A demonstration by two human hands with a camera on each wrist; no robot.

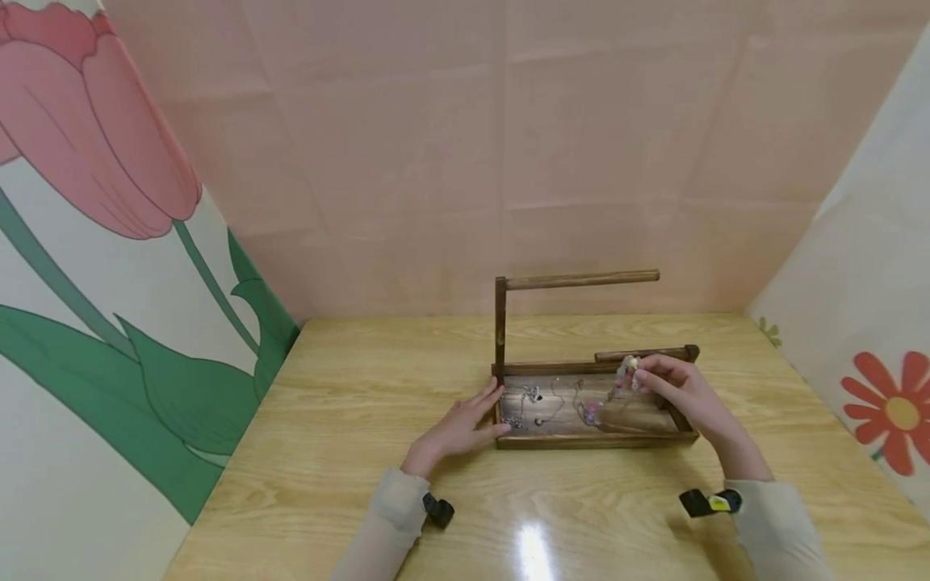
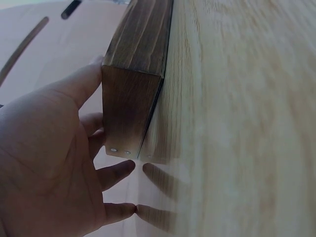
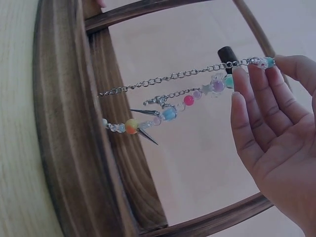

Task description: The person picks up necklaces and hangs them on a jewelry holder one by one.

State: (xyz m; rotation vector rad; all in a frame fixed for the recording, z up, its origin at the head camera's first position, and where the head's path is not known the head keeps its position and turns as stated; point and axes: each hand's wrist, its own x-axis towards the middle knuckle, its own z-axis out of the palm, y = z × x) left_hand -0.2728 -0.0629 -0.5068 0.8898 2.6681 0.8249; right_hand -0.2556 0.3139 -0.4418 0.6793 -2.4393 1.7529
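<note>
A dark brown wooden jewelry stand [image 1: 596, 442] with a shallow tray base stands on the table. My left hand [image 1: 461, 428] rests against the tray's left end, fingers spread; in the left wrist view the thumb touches a corner of the wood [image 2: 131, 98]. Above the tray's right part, my right hand [image 1: 683, 391] pinches a beaded necklace [image 1: 626, 373] between thumb and fingertips. Seen from the right wrist, the necklace [image 3: 170, 113] has a silver chain, pastel beads and silver spikes, and its lower part hangs behind the tray wall.
Inside the tray lie silver chains [image 1: 533, 394], a thin chain with a pendant [image 1: 554, 407] and a cluster of pink and purple beads [image 1: 590, 413]. An upright post [image 1: 500, 331] with a horizontal bar [image 1: 581, 280] rises at the left end. A lower bar [image 1: 647, 353] runs along the back right.
</note>
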